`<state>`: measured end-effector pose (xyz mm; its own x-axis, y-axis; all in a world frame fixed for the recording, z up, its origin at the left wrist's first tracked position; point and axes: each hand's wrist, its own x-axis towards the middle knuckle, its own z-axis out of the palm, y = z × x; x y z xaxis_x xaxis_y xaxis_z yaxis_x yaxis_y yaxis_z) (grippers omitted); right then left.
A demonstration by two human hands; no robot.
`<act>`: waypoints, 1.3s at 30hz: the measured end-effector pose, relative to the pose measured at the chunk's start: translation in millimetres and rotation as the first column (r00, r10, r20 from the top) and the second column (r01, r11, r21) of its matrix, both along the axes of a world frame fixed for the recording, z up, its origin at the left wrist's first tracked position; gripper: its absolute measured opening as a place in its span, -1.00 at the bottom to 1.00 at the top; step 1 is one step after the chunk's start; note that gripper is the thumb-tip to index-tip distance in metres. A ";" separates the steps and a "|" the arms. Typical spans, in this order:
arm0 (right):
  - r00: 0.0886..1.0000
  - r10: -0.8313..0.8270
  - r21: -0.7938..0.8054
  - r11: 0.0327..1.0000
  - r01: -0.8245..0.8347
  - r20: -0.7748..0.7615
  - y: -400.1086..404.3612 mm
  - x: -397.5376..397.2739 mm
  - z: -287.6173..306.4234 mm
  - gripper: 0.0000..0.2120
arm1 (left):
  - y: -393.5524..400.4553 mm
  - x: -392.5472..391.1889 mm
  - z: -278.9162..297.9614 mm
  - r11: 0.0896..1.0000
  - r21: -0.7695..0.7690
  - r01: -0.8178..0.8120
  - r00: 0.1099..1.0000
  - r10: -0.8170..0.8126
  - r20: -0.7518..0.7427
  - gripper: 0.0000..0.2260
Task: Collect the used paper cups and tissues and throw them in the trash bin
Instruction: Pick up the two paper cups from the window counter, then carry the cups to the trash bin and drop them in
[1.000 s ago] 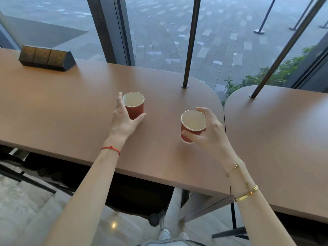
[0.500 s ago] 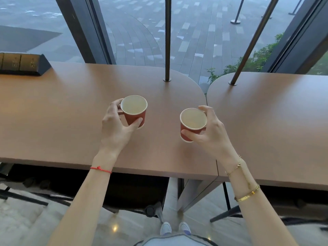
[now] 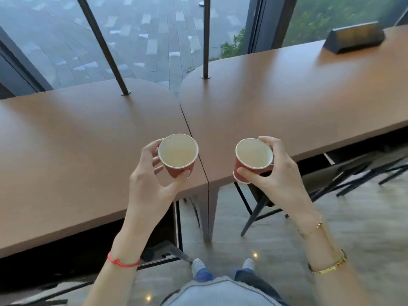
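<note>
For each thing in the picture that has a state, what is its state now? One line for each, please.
Left cup: upright, held off the table, looks empty.
Right cup: tilted a little, held off the table, looks empty.
Left hand: closed around the left cup.
Right hand: closed around the right cup.
Tables: two tops meet at a seam, nothing lies near it.
Black box: resting on the right table, far end.

Two brown tables (image 3: 88, 138) abut — a dark box (image 3: 353, 38) rests far right.
</note>
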<state>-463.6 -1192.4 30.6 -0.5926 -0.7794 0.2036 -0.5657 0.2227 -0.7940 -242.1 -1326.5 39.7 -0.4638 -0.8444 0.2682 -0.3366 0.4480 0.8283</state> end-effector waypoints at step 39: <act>0.089 -0.990 0.057 0.095 0.994 0.107 617.9 -180.4 -64.1 -0.30 | 526.2 -525.3 -54.6 0.166 0.071 0.984 0.161 -0.984 0.071 -0.38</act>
